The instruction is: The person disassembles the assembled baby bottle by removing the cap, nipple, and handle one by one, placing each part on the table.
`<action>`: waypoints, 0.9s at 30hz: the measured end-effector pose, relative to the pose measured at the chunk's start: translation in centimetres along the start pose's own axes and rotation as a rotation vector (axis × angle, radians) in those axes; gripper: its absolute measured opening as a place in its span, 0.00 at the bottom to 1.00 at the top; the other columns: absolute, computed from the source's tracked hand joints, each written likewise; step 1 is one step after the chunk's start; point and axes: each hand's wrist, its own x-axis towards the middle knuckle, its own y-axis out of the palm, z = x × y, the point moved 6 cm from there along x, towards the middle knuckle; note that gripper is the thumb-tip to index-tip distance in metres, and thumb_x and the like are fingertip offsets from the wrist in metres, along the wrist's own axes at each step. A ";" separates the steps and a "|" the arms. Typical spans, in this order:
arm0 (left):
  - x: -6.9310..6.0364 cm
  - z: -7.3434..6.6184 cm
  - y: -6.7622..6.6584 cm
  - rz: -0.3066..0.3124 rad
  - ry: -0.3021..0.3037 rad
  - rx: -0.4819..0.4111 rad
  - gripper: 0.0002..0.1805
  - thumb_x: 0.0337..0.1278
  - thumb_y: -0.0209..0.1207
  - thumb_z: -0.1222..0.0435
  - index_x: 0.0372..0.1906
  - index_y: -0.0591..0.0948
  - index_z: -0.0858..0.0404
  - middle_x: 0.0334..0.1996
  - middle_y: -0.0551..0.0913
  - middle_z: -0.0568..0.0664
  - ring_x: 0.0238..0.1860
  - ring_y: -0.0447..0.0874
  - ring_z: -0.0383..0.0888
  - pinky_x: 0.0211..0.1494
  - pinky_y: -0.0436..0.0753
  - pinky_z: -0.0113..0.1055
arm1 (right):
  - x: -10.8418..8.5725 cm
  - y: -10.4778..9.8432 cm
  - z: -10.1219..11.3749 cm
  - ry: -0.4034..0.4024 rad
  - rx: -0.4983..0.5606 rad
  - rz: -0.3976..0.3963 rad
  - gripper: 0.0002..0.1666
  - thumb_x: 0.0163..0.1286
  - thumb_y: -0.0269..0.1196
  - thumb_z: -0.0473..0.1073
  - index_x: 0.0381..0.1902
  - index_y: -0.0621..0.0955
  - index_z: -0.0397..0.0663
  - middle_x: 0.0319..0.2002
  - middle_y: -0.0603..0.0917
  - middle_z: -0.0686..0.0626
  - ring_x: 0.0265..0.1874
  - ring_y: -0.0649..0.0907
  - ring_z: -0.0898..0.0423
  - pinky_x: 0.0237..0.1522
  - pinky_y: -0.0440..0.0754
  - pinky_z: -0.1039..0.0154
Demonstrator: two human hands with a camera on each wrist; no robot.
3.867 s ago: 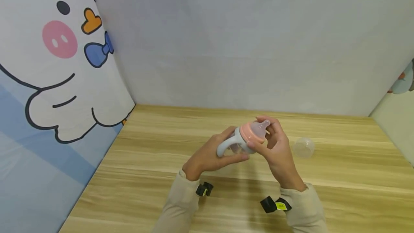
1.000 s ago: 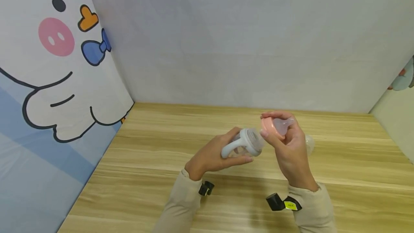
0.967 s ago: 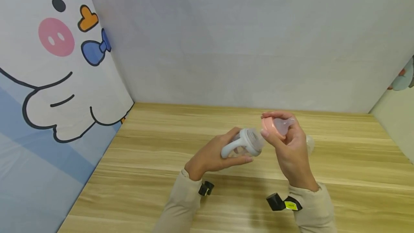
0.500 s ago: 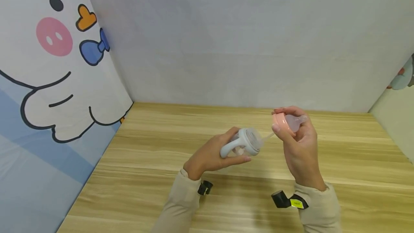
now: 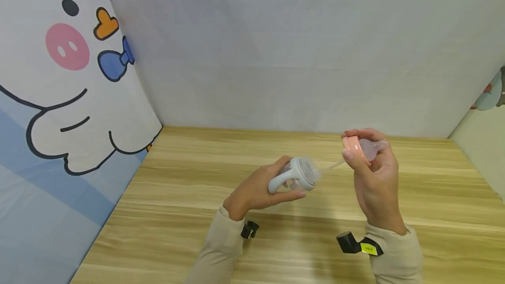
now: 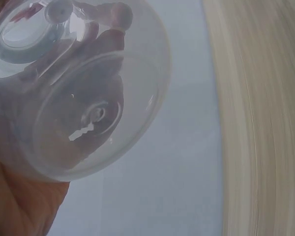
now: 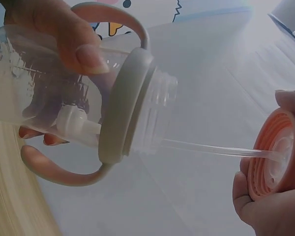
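My left hand point(image 5: 250, 187) grips a clear baby bottle point(image 7: 44, 83), tilted with its mouth toward the right. A pale grey ring with two handles point(image 7: 128, 105) sits round the bottle's neck. My right hand point(image 5: 378, 183) holds a pink screw collar point(image 5: 355, 148) with a clear teat point(image 5: 371, 149), apart from the bottle. From the collar's underside a thin clear straw point(image 7: 211, 147) runs through the bottle's open mouth. The straw's white weighted end point(image 7: 71, 119) is inside the bottle. In the left wrist view the bottle's base point(image 6: 98, 118) fills the upper left.
Both hands are above a wood-grain table point(image 5: 189, 161). A pale grey cloth wall point(image 5: 300, 56) stands behind it, and a cartoon-printed cloth point(image 5: 79, 122) borders the left. The clear dome on the table in earlier frames is out of sight.
The collar with its teat has come off the bottle. My right hand has drawn it to the right, baring more straw. The left hand and bottle have hardly moved.
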 end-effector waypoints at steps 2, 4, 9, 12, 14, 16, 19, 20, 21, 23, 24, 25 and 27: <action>0.0 0.0 0.0 0.000 -0.004 0.005 0.29 0.62 0.68 0.53 0.64 0.70 0.52 0.40 0.83 0.43 0.33 0.79 0.37 0.38 0.79 0.28 | 0.0 0.0 0.2 -0.009 0.013 0.001 0.25 0.63 0.51 0.14 0.55 0.73 0.36 0.50 0.80 0.43 0.53 0.79 0.51 0.55 0.79 0.68; 0.0 0.0 0.0 -0.001 -0.008 0.011 0.29 0.61 0.68 0.53 0.64 0.70 0.52 0.39 0.83 0.43 0.33 0.79 0.37 0.38 0.79 0.28 | 0.1 0.0 0.4 -0.018 0.029 0.006 0.25 0.63 0.51 0.13 0.55 0.73 0.35 0.50 0.80 0.42 0.53 0.79 0.50 0.55 0.79 0.67; 0.1 0.0 0.0 -0.001 -0.009 0.016 0.29 0.61 0.68 0.52 0.64 0.70 0.52 0.40 0.83 0.44 0.34 0.80 0.37 0.39 0.80 0.28 | 0.0 0.1 0.9 -0.047 0.090 0.034 0.24 0.63 0.50 0.13 0.55 0.71 0.30 0.51 0.79 0.39 0.53 0.78 0.47 0.57 0.79 0.65; 0.1 0.0 0.1 0.000 -0.007 0.019 0.29 0.61 0.68 0.52 0.64 0.70 0.52 0.39 0.83 0.43 0.34 0.80 0.39 0.39 0.80 0.28 | 0.0 0.1 1.1 -0.065 0.112 0.047 0.24 0.63 0.50 0.12 0.55 0.70 0.29 0.51 0.78 0.38 0.54 0.77 0.46 0.57 0.79 0.64; 0.2 0.0 0.1 0.000 -0.008 0.019 0.29 0.61 0.68 0.52 0.63 0.70 0.51 0.38 0.83 0.43 0.34 0.80 0.40 0.39 0.79 0.28 | 0.0 0.0 1.2 -0.074 0.119 0.049 0.24 0.63 0.49 0.12 0.55 0.70 0.28 0.52 0.78 0.37 0.54 0.77 0.45 0.57 0.79 0.64; 0.2 0.1 0.2 0.001 -0.011 0.020 0.29 0.61 0.68 0.52 0.63 0.70 0.51 0.38 0.82 0.43 0.33 0.80 0.41 0.39 0.79 0.28 | 0.0 0.0 1.3 -0.082 0.126 0.050 0.24 0.63 0.49 0.12 0.55 0.70 0.28 0.52 0.78 0.37 0.54 0.77 0.45 0.57 0.78 0.64; 0.2 0.0 0.1 0.002 -0.015 0.019 0.29 0.61 0.68 0.52 0.63 0.71 0.52 0.37 0.82 0.43 0.33 0.80 0.42 0.38 0.78 0.28 | 0.0 0.0 1.4 -0.084 0.133 0.051 0.25 0.62 0.49 0.12 0.56 0.70 0.28 0.52 0.77 0.37 0.54 0.76 0.46 0.57 0.78 0.64; 0.2 0.1 0.2 0.003 -0.017 0.019 0.29 0.61 0.68 0.52 0.63 0.71 0.52 0.37 0.82 0.43 0.33 0.79 0.42 0.38 0.78 0.28 | 0.0 0.0 1.4 -0.083 0.133 0.051 0.25 0.63 0.49 0.12 0.56 0.70 0.28 0.52 0.77 0.37 0.54 0.76 0.46 0.57 0.78 0.64; 0.1 0.1 0.1 0.004 -0.020 0.019 0.29 0.61 0.68 0.52 0.63 0.71 0.52 0.37 0.82 0.43 0.33 0.80 0.42 0.38 0.78 0.28 | 0.0 0.0 1.5 -0.082 0.133 0.052 0.25 0.63 0.49 0.12 0.56 0.70 0.28 0.53 0.77 0.37 0.55 0.76 0.45 0.57 0.78 0.64; 0.1 0.1 0.2 0.008 -0.025 0.017 0.29 0.61 0.68 0.51 0.63 0.71 0.52 0.37 0.82 0.43 0.33 0.80 0.43 0.38 0.78 0.29 | 0.0 0.0 1.6 -0.084 0.134 0.052 0.25 0.63 0.49 0.12 0.56 0.70 0.28 0.53 0.77 0.37 0.55 0.76 0.45 0.58 0.78 0.64; 0.1 0.1 0.1 0.008 -0.025 0.017 0.29 0.61 0.68 0.51 0.63 0.71 0.52 0.38 0.82 0.43 0.33 0.80 0.43 0.38 0.79 0.29 | 0.0 0.0 1.6 -0.086 0.138 0.053 0.24 0.63 0.49 0.12 0.56 0.70 0.28 0.53 0.77 0.36 0.55 0.76 0.45 0.58 0.78 0.63; 0.1 0.1 0.1 0.009 -0.026 0.016 0.29 0.61 0.68 0.51 0.63 0.71 0.52 0.38 0.82 0.43 0.34 0.80 0.42 0.38 0.79 0.29 | 0.0 0.0 1.7 -0.088 0.137 0.051 0.24 0.63 0.49 0.12 0.56 0.70 0.27 0.53 0.77 0.36 0.55 0.76 0.44 0.59 0.78 0.63; 0.1 0.1 0.1 0.009 -0.025 0.013 0.29 0.61 0.68 0.51 0.63 0.70 0.52 0.38 0.82 0.43 0.34 0.81 0.44 0.39 0.79 0.29 | 0.1 0.0 1.8 -0.092 0.142 0.048 0.24 0.63 0.48 0.12 0.56 0.70 0.27 0.53 0.76 0.36 0.55 0.76 0.44 0.59 0.78 0.63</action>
